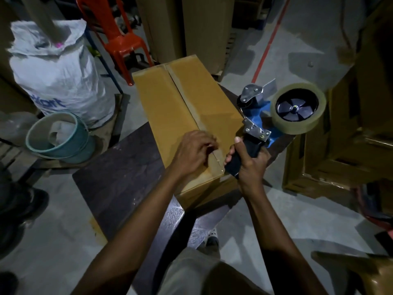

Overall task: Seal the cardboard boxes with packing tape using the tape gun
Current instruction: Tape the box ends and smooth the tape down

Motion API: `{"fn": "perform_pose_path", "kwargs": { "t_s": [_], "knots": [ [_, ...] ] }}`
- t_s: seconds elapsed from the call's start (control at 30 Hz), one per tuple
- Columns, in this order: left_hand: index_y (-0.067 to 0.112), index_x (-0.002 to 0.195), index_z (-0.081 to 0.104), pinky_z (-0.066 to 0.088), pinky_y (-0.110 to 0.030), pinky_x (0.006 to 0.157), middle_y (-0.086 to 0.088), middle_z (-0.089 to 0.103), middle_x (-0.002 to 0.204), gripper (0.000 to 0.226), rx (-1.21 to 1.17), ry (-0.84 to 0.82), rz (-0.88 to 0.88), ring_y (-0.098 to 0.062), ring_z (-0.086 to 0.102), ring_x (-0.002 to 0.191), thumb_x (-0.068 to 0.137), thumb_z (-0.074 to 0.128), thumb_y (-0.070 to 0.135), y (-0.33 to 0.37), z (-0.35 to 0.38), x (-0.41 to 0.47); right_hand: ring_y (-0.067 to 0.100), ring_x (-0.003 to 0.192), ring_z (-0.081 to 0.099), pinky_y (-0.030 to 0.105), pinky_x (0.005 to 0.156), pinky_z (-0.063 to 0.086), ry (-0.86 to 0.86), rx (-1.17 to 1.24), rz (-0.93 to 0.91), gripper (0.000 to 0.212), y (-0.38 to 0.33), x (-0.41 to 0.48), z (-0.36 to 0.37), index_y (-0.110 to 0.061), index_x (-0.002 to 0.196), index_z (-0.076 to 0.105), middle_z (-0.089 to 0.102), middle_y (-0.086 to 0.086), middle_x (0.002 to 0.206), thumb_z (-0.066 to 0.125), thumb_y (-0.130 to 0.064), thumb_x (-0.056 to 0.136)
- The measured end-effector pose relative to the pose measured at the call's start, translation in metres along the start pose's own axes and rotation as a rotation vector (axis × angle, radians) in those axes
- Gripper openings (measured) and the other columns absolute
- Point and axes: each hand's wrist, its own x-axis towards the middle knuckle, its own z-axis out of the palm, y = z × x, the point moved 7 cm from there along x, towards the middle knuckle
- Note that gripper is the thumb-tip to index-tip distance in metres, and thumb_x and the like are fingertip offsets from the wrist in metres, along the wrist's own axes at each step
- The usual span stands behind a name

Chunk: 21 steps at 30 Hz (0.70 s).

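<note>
A dark table [119, 167] is bearing a cardboard box [187, 107] with a taped top seam. A blue tape gun [258, 122] is sitting just beside the box's right edge, with the right hand [248, 167] gripping its handle. The left hand [193, 154] is resting bent-fingered on the near seam; whether it is pinching tape, I cannot tell.

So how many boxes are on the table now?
1: the cardboard box lies on the dark table, left hand on its near end. Other cartons stand beyond the table; some may be hidden.
</note>
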Motion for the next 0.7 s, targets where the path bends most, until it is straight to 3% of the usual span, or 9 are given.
{"fn": "perform_pose_path", "kwargs": {
  "t_s": [0.07, 0.13, 0.2, 0.27, 0.37, 0.47, 0.6, 0.63, 0.7],
  "knots": [
    [0.019, 0.141, 0.058, 0.029, -0.042, 0.119, -0.002, 0.051, 0.153, 0.042, 0.189, -0.189, 0.057, -0.021, 0.039, 0.145, 0.105, 0.039, 0.03, 0.007, 0.023, -0.005, 0.019, 0.047, 0.058, 0.033, 0.048, 0.054, 0.074, 0.021, -0.011, 0.032, 0.003, 0.004, -0.002, -0.017, 0.072, 0.066, 0.06, 0.006, 0.061, 0.062, -0.006, 0.102],
    [0.019, 0.159, 0.031, 0.013, -0.04, 0.125, 0.001, 0.022, 0.168, 0.06, 0.347, -0.279, 0.02, -0.016, 0.014, 0.156, 0.107, 0.022, 0.048, 0.002, 0.029, -0.005, 0.02, 0.049, 0.058, 0.035, 0.053, 0.056, 0.139, 0.063, 0.022, 0.017, 0.014, 0.01, 0.002, -0.003, 0.084, 0.059, 0.059, 0.008, 0.064, 0.064, -0.006, 0.1],
    [0.02, 0.163, 0.014, 0.006, -0.043, 0.127, 0.003, 0.007, 0.171, 0.074, 0.447, -0.307, -0.046, -0.013, 0.002, 0.157, 0.101, 0.006, 0.061, -0.009, 0.023, 0.002, 0.022, 0.053, 0.06, 0.04, 0.058, 0.059, 0.199, 0.111, 0.067, 0.015, 0.025, 0.016, 0.01, 0.001, 0.096, 0.059, 0.062, 0.009, 0.066, 0.069, -0.01, 0.098],
    [0.022, 0.164, 0.006, 0.001, -0.047, 0.126, 0.005, 0.0, 0.171, 0.077, 0.496, -0.326, -0.116, -0.012, -0.002, 0.157, 0.1, 0.004, 0.065, -0.03, 0.015, 0.016, 0.025, 0.059, 0.063, 0.045, 0.063, 0.061, 0.239, 0.101, 0.099, 0.023, 0.035, 0.018, 0.014, 0.003, 0.102, 0.06, 0.066, 0.009, 0.069, 0.073, -0.015, 0.096],
    [0.027, 0.163, -0.001, -0.003, -0.052, 0.125, 0.008, -0.007, 0.17, 0.07, 0.53, -0.347, -0.216, -0.011, -0.005, 0.157, 0.105, 0.009, 0.063, -0.063, 0.001, 0.045, 0.021, 0.055, 0.061, 0.039, 0.058, 0.057, 0.212, 0.044, 0.101, 0.011, 0.036, 0.018, 0.018, -0.003, 0.101, 0.06, 0.064, 0.003, 0.064, 0.068, -0.01, 0.099],
    [0.027, 0.163, -0.006, -0.006, -0.052, 0.125, 0.006, -0.014, 0.17, 0.067, 0.559, -0.358, -0.28, -0.015, -0.011, 0.157, 0.106, 0.007, 0.059, -0.073, 0.002, 0.06, 0.021, 0.056, 0.063, 0.039, 0.06, 0.057, 0.208, -0.025, 0.114, 0.013, 0.042, 0.025, 0.018, 0.001, 0.103, 0.062, 0.065, 0.001, 0.063, 0.069, -0.01, 0.098],
    [0.021, 0.163, -0.006, -0.005, -0.044, 0.127, 0.002, -0.014, 0.17, 0.066, 0.507, -0.368, -0.172, -0.019, -0.015, 0.156, 0.107, 0.009, 0.053, -0.054, 0.01, 0.041, 0.012, 0.054, 0.066, 0.021, 0.056, 0.053, 0.184, -0.135, 0.13, 0.017, 0.04, 0.05, 0.035, 0.003, 0.104, 0.066, 0.067, -0.003, 0.06, 0.07, -0.012, 0.098],
    [0.023, 0.163, -0.003, -0.003, -0.044, 0.127, 0.004, -0.011, 0.17, 0.065, 0.494, -0.359, -0.139, -0.018, -0.013, 0.156, 0.107, 0.01, 0.053, -0.055, 0.009, 0.037, 0.011, 0.058, 0.068, 0.022, 0.058, 0.055, 0.188, -0.145, 0.136, 0.018, 0.042, 0.057, 0.041, 0.0, 0.103, 0.067, 0.069, -0.003, 0.063, 0.071, -0.017, 0.097],
    [0.032, 0.163, 0.001, 0.0, -0.047, 0.127, 0.008, -0.004, 0.17, 0.062, 0.492, -0.336, -0.135, -0.015, -0.006, 0.157, 0.106, 0.008, 0.056, -0.07, -0.001, 0.048, 0.018, 0.074, 0.075, 0.034, 0.068, 0.06, 0.185, -0.213, 0.162, 0.034, 0.047, 0.073, 0.056, -0.014, 0.104, 0.069, 0.075, -0.002, 0.077, 0.074, -0.045, 0.09]
  ]
}}
